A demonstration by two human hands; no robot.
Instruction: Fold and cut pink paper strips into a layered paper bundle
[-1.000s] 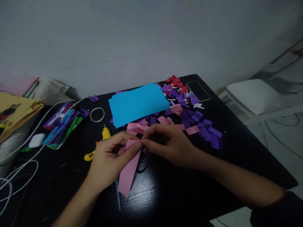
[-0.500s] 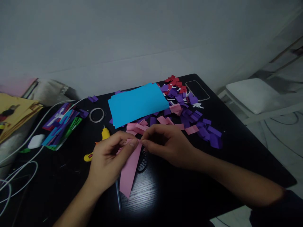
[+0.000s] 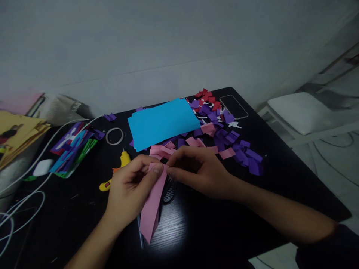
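Note:
A pink paper strip hangs down toward me from between my hands, its lower end tapering to a slanted tip. My left hand pinches its upper part between thumb and fingers. At the strip's top right corner, my right hand has thumb and forefinger pressed together on the paper edge. Black scissors lie partly hidden behind the strip. Beneath it a thin dark rod shows only in part. Small folded pink paper pieces lie just beyond my fingertips.
Blue sheets lie at the back, beside heaps of purple pieces and red pieces. To the left are a yellow glue gun, a tape ring, bundled colored strips, a white case and cables. A white stool stands at right.
The pink strip's lower end has swung slightly left and nearer to me, and a fold along its right side shows now. Both hands keep nearly the same place and grip.

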